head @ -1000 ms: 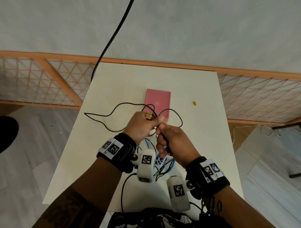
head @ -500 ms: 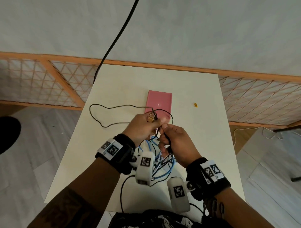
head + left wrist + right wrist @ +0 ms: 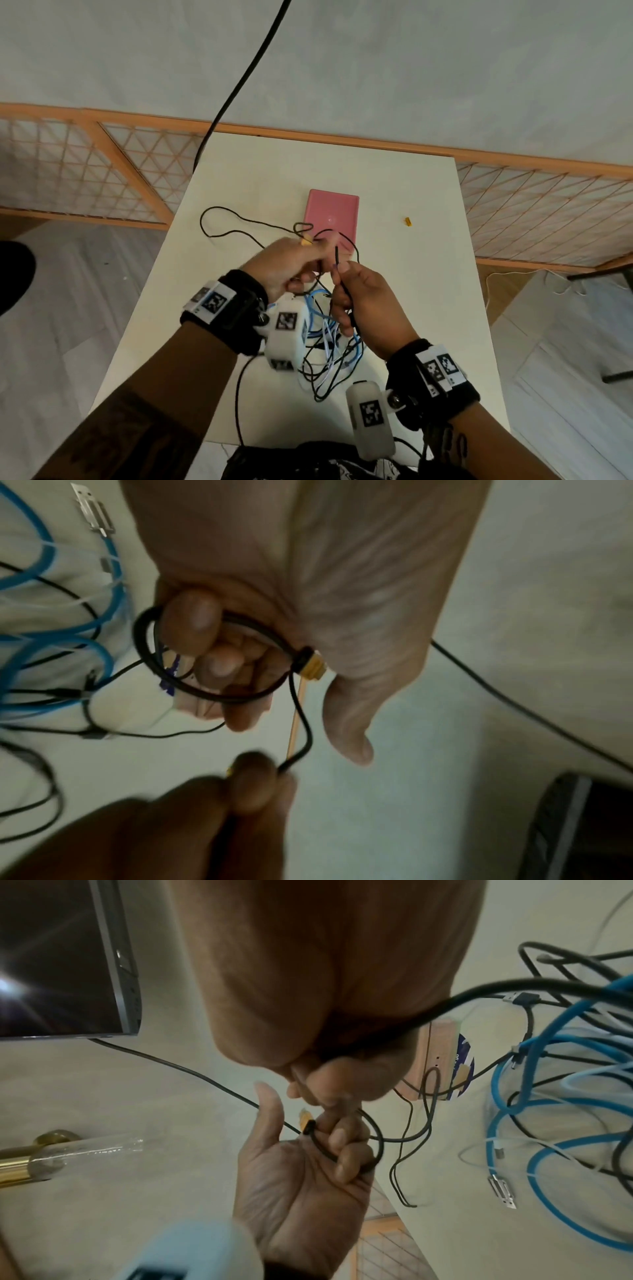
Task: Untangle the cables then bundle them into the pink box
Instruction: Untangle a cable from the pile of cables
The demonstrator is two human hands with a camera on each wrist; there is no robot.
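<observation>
Left hand (image 3: 286,265) gripping coiled black cable (image 3: 212,688), right hand (image 3: 368,301) pinching it

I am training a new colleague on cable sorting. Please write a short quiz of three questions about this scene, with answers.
1. True or false: the pink box already holds cables.
2. Which hand holds the coiled black cable with the yellow plug?
3. Which colour is in the tangle: A red, B blue, C green?

Key:
1. False; none are in it.
2. The left hand; the right hand pinches the cable further along.
3. B.
</observation>
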